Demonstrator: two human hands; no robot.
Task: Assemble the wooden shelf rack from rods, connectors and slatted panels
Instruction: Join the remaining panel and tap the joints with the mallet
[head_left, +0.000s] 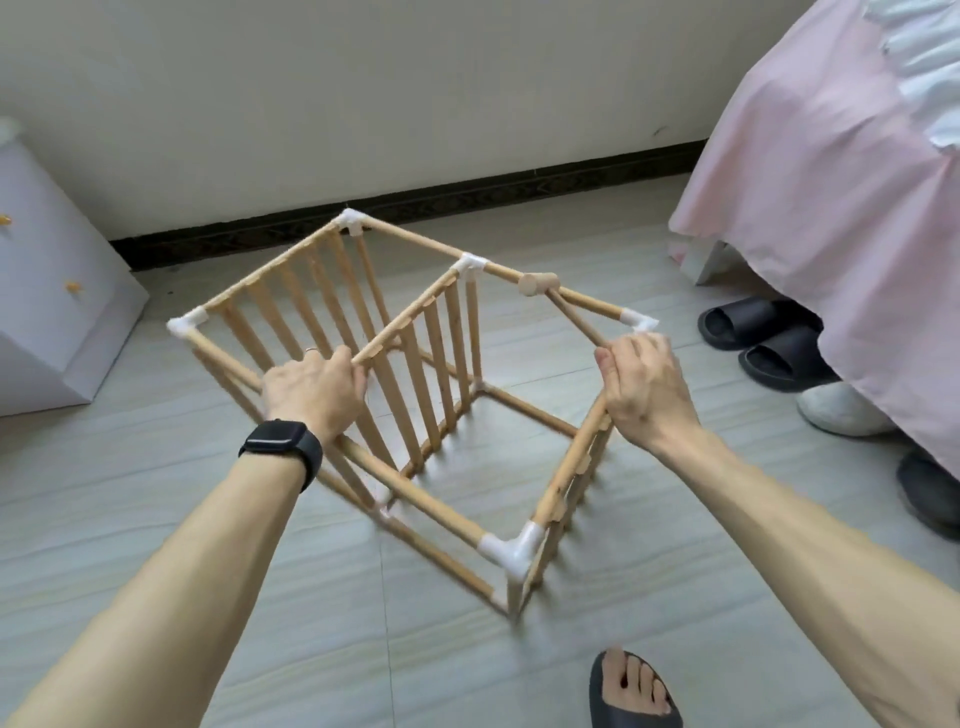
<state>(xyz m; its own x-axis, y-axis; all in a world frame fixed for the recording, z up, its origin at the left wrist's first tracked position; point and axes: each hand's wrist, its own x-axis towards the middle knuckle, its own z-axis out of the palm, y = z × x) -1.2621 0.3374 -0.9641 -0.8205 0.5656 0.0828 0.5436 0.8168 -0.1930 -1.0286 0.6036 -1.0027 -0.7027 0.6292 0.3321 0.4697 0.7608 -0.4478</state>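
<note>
Bright, soft diffuse light with no hard shadows, just faint smudges on the floor (311, 623) under the rack (415, 492). Wide-angle warp: baseboard (467, 196) bows, forearms (182, 571) stretch toward the bottom corners. Motion blur on the rack's near lower rods. White bedding (930, 67) top right near clipping.

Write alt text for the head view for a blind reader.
A person's left hand grips the top of a partly built wooden rack on a tiled floor, while the right hand holds a small wooden mallet with its head at the far top rod. White connectors join the rods; a pink-covered bed and dark slippers are on the right.
</note>
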